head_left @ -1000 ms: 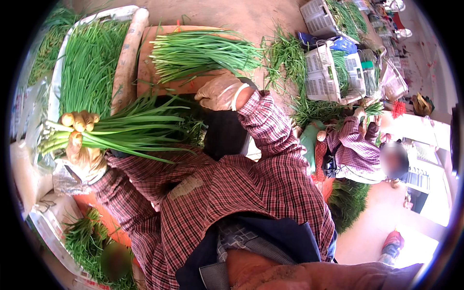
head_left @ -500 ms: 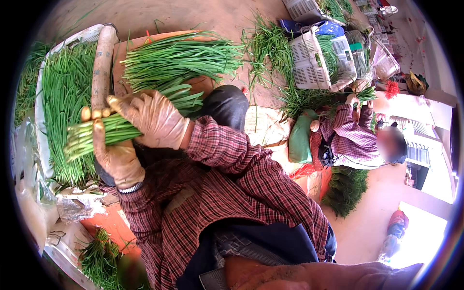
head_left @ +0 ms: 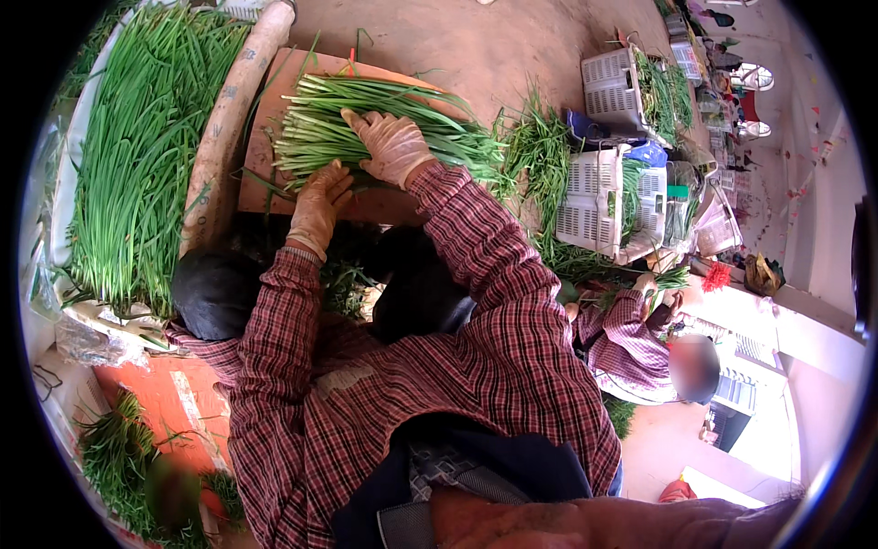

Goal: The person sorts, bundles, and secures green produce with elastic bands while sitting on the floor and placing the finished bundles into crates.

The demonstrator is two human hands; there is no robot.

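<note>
A thick bundle of garlic chives (head_left: pixel 439 137) lies across a reddish board (head_left: pixel 263 151), pale stem ends to the left and green leaf tips to the right. My right hand (head_left: pixel 395 151), in a thin translucent glove, rests on top of the bundle with its fingers spread. Along the near edge of the stems is my left hand (head_left: pixel 320 203), gloved too, its fingers stretched against them. Neither hand is wrapped round the chives. How far the left fingertips reach under the stems cannot be seen.
To the left stands a white crate (head_left: pixel 69 192) heaped with chives, a long pale roll (head_left: pixel 233 128) beside it. Loose chives (head_left: pixel 540 156) and white plastic baskets (head_left: pixel 590 197) occupy the right. Beyond, a co-worker in a checked sleeve (head_left: pixel 622 334) handles greens. My knees (head_left: pixel 421 293) are below the board.
The handful of chives held between both hands over the roll has been set down on the board's pile and let go. Both hands have moved right and away from me. The view has shifted.
</note>
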